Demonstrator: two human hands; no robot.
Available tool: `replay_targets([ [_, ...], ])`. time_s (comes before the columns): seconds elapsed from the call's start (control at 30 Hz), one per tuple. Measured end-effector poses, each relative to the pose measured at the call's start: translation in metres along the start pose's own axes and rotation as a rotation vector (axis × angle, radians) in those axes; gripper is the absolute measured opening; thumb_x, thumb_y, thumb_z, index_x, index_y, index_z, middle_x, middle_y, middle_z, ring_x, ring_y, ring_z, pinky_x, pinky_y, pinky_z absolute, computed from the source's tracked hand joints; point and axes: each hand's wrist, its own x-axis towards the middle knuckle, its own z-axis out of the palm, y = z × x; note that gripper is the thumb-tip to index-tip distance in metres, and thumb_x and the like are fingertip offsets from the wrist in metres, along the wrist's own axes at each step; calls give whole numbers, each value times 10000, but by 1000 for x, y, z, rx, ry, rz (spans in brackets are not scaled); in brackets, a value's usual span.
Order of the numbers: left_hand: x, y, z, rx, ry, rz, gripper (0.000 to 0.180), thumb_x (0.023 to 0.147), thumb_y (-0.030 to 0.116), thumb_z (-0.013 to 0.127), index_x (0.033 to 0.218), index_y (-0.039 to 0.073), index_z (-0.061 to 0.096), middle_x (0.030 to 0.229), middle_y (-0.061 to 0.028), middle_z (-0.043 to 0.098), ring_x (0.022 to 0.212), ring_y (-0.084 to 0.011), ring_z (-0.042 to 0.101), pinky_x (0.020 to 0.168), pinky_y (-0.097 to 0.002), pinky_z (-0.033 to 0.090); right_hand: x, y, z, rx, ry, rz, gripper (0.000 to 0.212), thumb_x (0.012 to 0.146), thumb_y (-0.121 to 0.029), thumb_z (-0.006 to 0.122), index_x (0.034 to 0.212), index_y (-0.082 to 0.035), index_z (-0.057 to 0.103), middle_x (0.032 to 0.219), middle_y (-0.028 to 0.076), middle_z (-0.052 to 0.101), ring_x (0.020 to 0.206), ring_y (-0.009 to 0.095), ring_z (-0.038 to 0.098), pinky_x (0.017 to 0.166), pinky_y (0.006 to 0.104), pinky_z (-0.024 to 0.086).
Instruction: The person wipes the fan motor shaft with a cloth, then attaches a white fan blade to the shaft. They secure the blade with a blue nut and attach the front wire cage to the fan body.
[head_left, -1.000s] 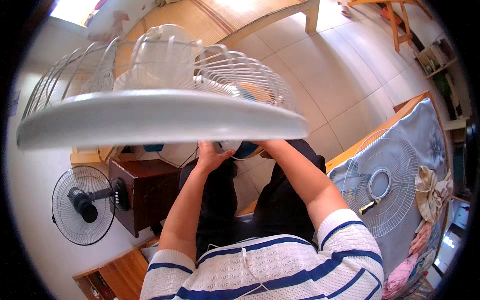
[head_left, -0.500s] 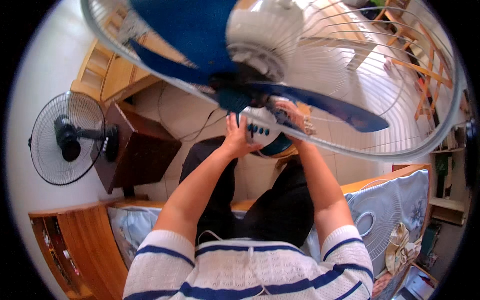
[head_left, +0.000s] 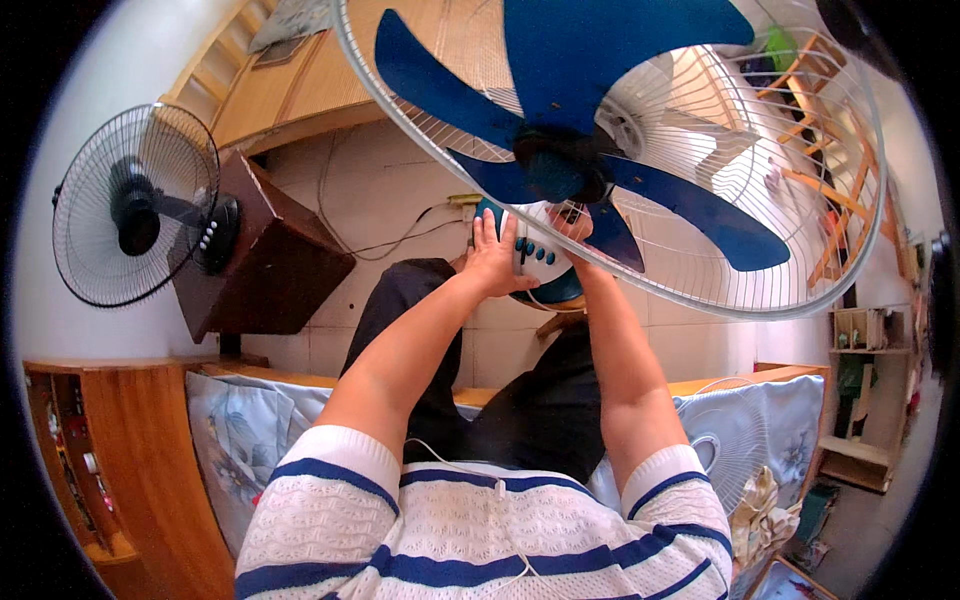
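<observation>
A fan with blue blades (head_left: pixel 560 70) stands in front of me, its wire cage (head_left: pixel 690 300) tilted over the upper right. Below it is the white and teal base (head_left: pixel 541 232) with several blue buttons. My left hand (head_left: pixel 492 258) lies on the left part of the base, fingers stretched upward and thumb apart near the front edge. Beside the buttons, my right hand (head_left: pixel 573 222) is closed around the upper right of the base, near the neck. The cage and a blade partly cover that hand and its grip.
A black fan (head_left: pixel 138 205) leans over a dark brown box (head_left: pixel 270 260) at the left. Cables (head_left: pixel 390 245) trail over the tiled floor. A wooden bench (head_left: pixel 290 95) stands beyond. Behind me, a round white fan grille (head_left: pixel 735 440) and crumpled cloth (head_left: pixel 760 515) lie on the blue-grey bedding (head_left: pixel 790 410).
The bladed fan head has shifted right in view and shows more of its front. My right hand's fingers now look curled in closer to the base. My left hand stays on it.
</observation>
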Motion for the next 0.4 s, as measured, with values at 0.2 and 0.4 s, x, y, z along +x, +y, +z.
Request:
replay_targets([
  [0.2,-7,-6,-5,15,-29,-40,1245,618,518,809,1483,86,24,1483,-328,-55,1379,-493,-21,1099,-516,199,-12,23,48,80,22,79,351,830,-288,605,1063,-31,549,1066,153,558,1032,294,519,901,389,419],
  [0.4,3,29,-7,-39,-49,39,1231,625,517,805,1484,74,41,1492,-309,-78,1386,-477,-31,1098,-509,203,-45,156,104,401,266,162,435,850,-264,593,1191,-14,490,1151,138,529,1116,255,497,976,353,400],
])
